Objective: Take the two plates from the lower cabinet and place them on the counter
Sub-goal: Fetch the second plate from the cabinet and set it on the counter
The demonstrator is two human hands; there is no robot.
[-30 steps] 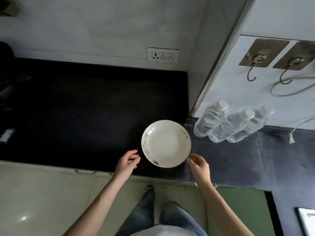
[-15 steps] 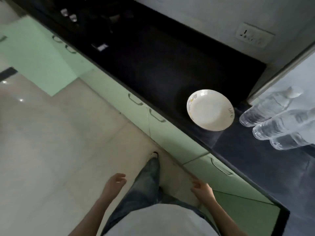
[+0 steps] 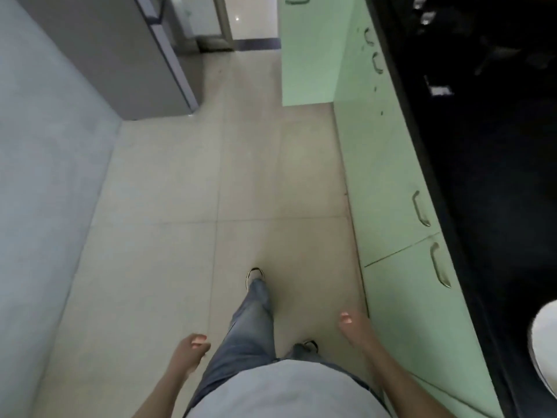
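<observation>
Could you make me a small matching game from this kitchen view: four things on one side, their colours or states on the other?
Things:
1. plate
2. counter
3. cabinet doors
4. left hand

Colours or states:
A. pale green
B. holds nothing, fingers loose
C. white, on the counter at the right edge of view
D. black

Pairs: 1-C, 2-D, 3-A, 4-B.
</observation>
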